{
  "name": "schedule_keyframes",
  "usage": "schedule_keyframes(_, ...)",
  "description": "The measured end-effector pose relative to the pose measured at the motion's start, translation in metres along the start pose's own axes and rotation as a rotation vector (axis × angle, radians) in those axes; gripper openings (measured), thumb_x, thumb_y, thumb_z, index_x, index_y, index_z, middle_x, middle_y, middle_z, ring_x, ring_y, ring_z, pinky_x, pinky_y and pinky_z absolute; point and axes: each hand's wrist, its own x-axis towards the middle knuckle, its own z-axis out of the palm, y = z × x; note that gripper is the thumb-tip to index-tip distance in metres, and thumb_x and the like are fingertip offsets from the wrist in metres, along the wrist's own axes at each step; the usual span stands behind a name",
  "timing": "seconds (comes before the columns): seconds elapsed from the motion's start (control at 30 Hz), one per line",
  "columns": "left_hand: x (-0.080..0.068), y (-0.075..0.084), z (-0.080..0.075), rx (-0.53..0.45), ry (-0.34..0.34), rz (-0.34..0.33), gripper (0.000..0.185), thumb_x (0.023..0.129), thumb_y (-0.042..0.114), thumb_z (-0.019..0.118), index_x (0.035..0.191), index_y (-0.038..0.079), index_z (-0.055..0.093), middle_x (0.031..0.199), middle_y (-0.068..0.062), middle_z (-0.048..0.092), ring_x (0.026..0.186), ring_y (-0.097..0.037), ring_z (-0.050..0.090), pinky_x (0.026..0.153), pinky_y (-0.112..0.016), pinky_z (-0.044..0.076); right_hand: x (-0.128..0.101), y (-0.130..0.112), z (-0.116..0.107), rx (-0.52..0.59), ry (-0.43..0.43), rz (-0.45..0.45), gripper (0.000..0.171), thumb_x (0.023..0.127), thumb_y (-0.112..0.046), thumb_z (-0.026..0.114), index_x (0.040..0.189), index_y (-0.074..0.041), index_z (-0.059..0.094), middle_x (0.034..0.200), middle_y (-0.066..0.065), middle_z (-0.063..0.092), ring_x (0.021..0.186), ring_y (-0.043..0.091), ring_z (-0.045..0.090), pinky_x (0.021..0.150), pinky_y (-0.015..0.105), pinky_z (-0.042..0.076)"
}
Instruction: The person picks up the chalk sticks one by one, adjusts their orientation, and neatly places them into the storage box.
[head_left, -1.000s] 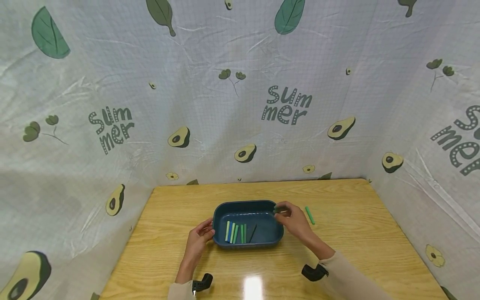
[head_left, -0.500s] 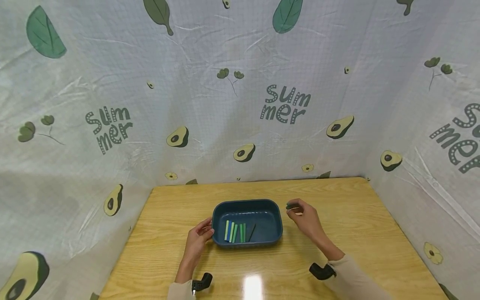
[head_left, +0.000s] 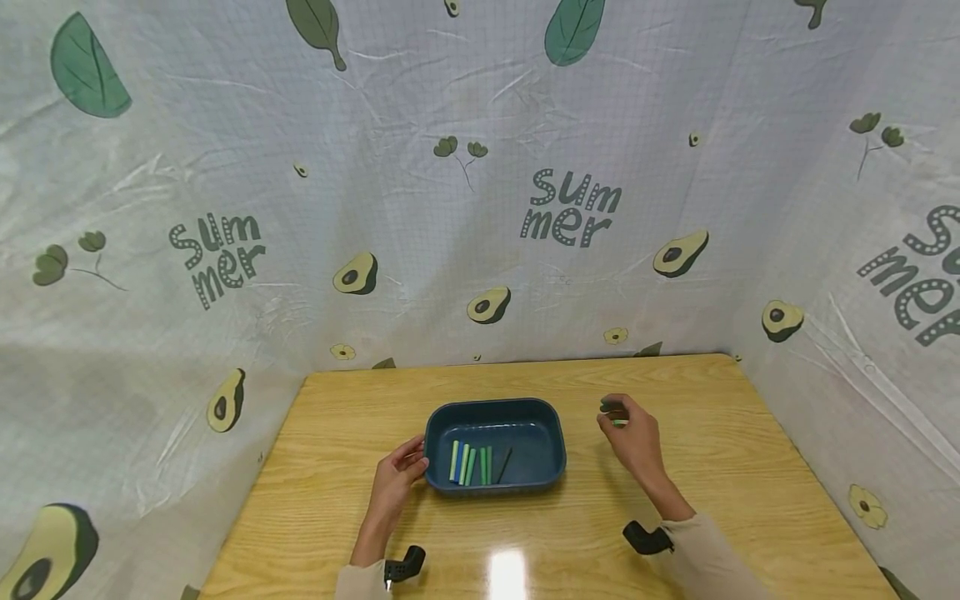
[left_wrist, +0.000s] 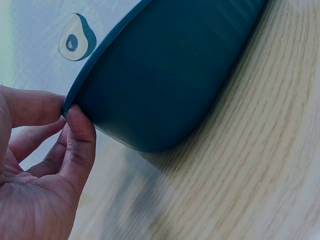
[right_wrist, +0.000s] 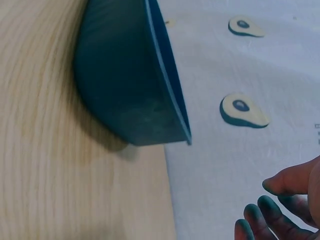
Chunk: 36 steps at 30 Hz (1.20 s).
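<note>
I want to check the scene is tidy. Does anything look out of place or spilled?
Only one thing: a green stick lies on the wooden table outside the dark blue plastic tray, under the right hand. The other sticks lie neatly inside. Nothing looks spilled or damaged.

The blue tray (head_left: pixel 495 446) sits in the middle of the table (head_left: pixel 705 392) and is the one big thing in the way. The left hand (head_left: pixel 396 483) blocks its 9 o'clock side, with fingers on the rim. The right hand (head_left: pixel 636 437) is at 3 o'clock, apart from the tray, with a bare strip of wood between them. There is room at 12 o'clock up to the cloth wall (head_left: pixel 480 250), and at 6 o'clock too. The cloth closes in three sides.
</note>
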Motion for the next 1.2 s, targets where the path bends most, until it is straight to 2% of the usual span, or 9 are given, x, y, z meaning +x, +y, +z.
schedule_keyframes(0.27,0.001,0.002,0.0,-0.003,0.006,-0.037,0.046,0.093,-0.005,0.057,0.139,-0.003,0.052,0.132,-0.025,0.054,0.113,-0.025,0.057,0.079,-0.019,0.053,-0.001,0.018,-0.004,-0.037,0.015,0.047,0.031,0.091,-0.008,0.067,0.121,-0.002,0.062,0.109,0.016,0.069,0.097,0.03,0.069,0.078,0.037,0.058)
schedule_keyframes(0.43,0.001,0.002,0.001,-0.006,0.011,-0.036,0.046,0.093,-0.005,0.058,0.138,-0.004,0.052,0.131,-0.025,0.054,0.105,-0.016,0.058,0.077,-0.018,0.054,-0.001,0.03,-0.007,-0.036,0.037,0.092,0.031,0.092,-0.011,0.066,0.122,-0.002,0.061,0.111,0.019,0.068,0.098,0.033,0.069,0.076,0.034,0.058)
schedule_keyframes(0.63,0.001,0.002,0.001,-0.007,0.014,-0.033,0.046,0.093,-0.005,0.058,0.138,-0.005,0.052,0.131,-0.025,0.054,0.108,-0.02,0.058,0.076,-0.017,0.053,-0.003,0.043,-0.009,-0.069,0.061,0.143,0.034,0.093,-0.01,0.064,0.125,0.0,0.059,0.114,0.021,0.068,0.1,0.036,0.068,0.077,0.045,0.056)
schedule_keyframes(0.83,0.0,0.001,0.001,0.002,0.011,-0.014,0.045,0.092,-0.004,0.059,0.137,-0.007,0.052,0.13,-0.029,0.052,0.107,-0.021,0.058,0.076,-0.018,0.053,-0.003,0.051,-0.009,-0.078,0.067,0.192,0.035,0.094,-0.012,0.063,0.126,0.001,0.058,0.113,0.022,0.068,0.1,0.037,0.067,0.072,0.04,0.055)
schedule_keyframes(1.03,0.001,0.002,0.001,-0.008,0.018,-0.032,0.045,0.093,-0.005,0.058,0.138,-0.004,0.052,0.131,-0.026,0.054,0.11,-0.023,0.057,0.076,-0.017,0.053,-0.001,0.058,-0.004,-0.046,0.1,0.213,0.037,0.093,-0.012,0.063,0.126,0.003,0.058,0.113,0.025,0.068,0.101,0.041,0.067,0.081,0.051,0.055)
schedule_keyframes(1.2,0.002,0.001,0.0,-0.006,0.018,-0.039,0.046,0.093,-0.005,0.058,0.138,-0.003,0.053,0.132,-0.025,0.054,0.113,-0.025,0.057,0.076,-0.017,0.053,0.001,0.066,0.002,-0.027,0.131,0.24,0.036,0.093,-0.012,0.064,0.125,0.002,0.059,0.111,0.026,0.069,0.099,0.041,0.068,0.085,0.055,0.053)
